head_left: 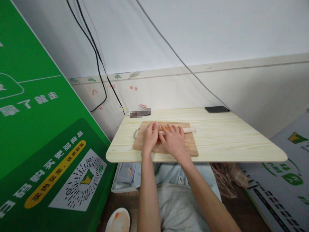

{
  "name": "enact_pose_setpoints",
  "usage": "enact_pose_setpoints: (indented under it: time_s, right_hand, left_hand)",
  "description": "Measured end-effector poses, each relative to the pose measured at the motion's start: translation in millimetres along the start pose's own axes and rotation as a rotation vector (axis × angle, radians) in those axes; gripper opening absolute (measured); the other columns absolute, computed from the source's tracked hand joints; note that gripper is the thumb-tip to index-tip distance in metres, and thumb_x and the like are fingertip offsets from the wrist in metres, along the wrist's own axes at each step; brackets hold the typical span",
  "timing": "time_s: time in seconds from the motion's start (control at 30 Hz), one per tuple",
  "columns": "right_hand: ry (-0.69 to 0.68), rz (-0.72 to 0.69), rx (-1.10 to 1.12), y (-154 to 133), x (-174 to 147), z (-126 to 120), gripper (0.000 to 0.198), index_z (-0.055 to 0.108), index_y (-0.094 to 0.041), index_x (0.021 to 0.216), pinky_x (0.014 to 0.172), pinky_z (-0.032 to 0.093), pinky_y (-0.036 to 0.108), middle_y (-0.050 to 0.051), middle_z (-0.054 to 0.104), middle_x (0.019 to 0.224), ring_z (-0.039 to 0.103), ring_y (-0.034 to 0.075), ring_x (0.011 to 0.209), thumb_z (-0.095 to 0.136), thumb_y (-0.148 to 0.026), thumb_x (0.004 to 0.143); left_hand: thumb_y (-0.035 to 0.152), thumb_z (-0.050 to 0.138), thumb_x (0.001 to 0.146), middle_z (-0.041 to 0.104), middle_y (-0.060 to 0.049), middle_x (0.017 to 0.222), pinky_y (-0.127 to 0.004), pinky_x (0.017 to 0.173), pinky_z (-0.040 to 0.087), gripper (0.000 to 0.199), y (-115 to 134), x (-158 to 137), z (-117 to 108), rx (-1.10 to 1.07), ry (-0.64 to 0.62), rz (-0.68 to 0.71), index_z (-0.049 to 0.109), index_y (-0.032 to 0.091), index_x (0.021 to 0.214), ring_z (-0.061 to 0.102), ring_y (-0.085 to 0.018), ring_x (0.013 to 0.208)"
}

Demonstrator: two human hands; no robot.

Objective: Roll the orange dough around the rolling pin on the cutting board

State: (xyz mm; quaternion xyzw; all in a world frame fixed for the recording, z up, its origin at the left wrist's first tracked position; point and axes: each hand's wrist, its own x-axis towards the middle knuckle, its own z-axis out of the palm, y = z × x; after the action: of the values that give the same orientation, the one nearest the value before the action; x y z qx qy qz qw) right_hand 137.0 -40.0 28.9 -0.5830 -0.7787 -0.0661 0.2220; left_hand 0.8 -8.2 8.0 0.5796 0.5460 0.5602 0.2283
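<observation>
A wooden cutting board [193,148] with a metal loop handle [136,132] lies near the table's front edge. My left hand [151,135] is on its left half, fingers bent and pressed together; whatever they hold is hidden. Beside it my right hand [174,138] lies palm down with fingers stretched and spread. Under those fingers runs a pale wooden stick [190,130], like a thin rolling pin, sticking out past the board's right edge. Something orange [164,128] shows between my hands, mostly covered, so its kind cannot be made out.
On the pale table [231,138] a black phone [217,109] lies at the back right and a blurred dark item [140,113] at the back left. Below are a white tray [125,189] and a stained white plate [118,220]. A green panel [48,129] stands left.
</observation>
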Motion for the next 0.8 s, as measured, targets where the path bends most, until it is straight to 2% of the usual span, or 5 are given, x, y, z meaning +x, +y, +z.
enact_pose_setpoints:
  time_s: [0.17,0.4,0.5,0.63,0.8]
  right_hand:
    - [0.045,-0.018,-0.004,1,-23,1,0.054,0.060,-0.026,0.157,0.125,0.022,0.054,0.014,0.057,0.162,0.046,0.036,0.150,0.044,-0.050,0.111]
    - [-0.065,0.007,-0.002,3,30,4,0.053,0.078,-0.026,0.133,0.115,0.031,0.052,0.014,0.071,0.145,0.053,0.036,0.140,0.033,-0.047,0.114]
    - [-0.081,-0.012,-0.003,4,36,2,0.054,0.080,-0.024,0.126,0.113,0.032,0.051,0.014,0.073,0.141,0.053,0.036,0.139,0.032,-0.046,0.115]
    - [-0.012,-0.023,0.035,4,11,-3,0.052,0.077,-0.025,0.132,0.112,0.034,0.048,0.011,0.077,0.133,0.062,0.032,0.126,0.034,-0.048,0.115]
    - [0.075,-0.038,0.040,3,-26,-3,0.052,0.066,-0.024,0.150,0.122,0.026,0.050,0.012,0.065,0.155,0.050,0.033,0.146,0.039,-0.050,0.114]
  left_hand:
    - [0.042,0.049,0.109,0.079,-0.010,0.107,-0.036,0.100,0.054,0.032,0,0,0,0.039,-0.005,0.010,0.072,0.021,0.103,0.073,-0.024,0.105]
    - [0.042,0.049,0.109,0.080,-0.010,0.105,-0.034,0.092,0.056,0.034,-2,1,-1,0.007,-0.041,0.022,0.074,0.019,0.104,0.073,-0.023,0.098]
    - [0.042,0.049,0.109,0.080,-0.009,0.104,-0.033,0.092,0.055,0.034,-2,1,-1,0.014,-0.037,0.020,0.074,0.020,0.103,0.073,-0.022,0.097]
    - [0.043,0.050,0.109,0.080,-0.010,0.105,-0.034,0.092,0.056,0.034,-1,0,-1,0.009,-0.034,0.001,0.074,0.020,0.102,0.074,-0.023,0.099]
    - [0.042,0.050,0.109,0.080,-0.009,0.103,-0.035,0.095,0.055,0.032,2,-2,-1,0.040,-0.024,0.017,0.073,0.021,0.102,0.074,-0.024,0.101]
